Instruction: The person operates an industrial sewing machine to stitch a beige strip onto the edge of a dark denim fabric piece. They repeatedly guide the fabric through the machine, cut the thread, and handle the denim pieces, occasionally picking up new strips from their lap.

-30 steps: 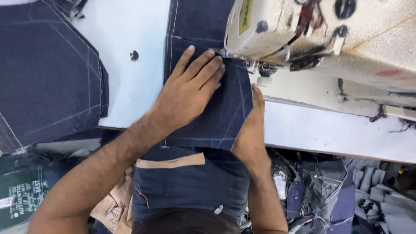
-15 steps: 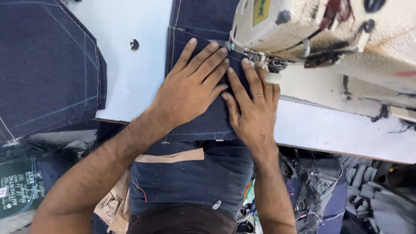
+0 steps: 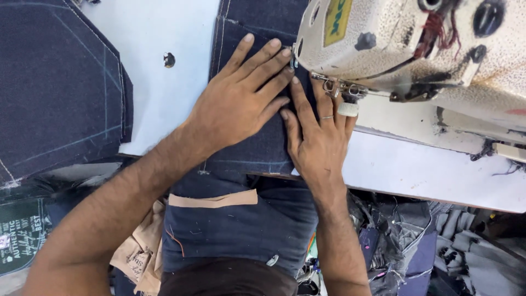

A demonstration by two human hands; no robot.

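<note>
Pressing flat on dark denim panel (image 3: pixel 257 148), left hand (image 3: pixel 238 107) open, fingers spread, right hand (image 3: pixel 318 137) open just beside it, fingertips near sewing machine (image 3: pixel 411 49) beyond.

Stacked denim panels (image 3: pixel 55 93) at table's (image 3: pixel 438 175) left; fabric heap (image 3: pixel 438 246) below.

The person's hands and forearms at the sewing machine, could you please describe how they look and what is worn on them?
Both forearms are bare and hairy, with no sleeves in view. The left hand wears no ring or glove. The right hand wears a thin ring on one finger and a pale thimble-like cap on another fingertip. No watch or bracelet shows on either wrist.
</note>
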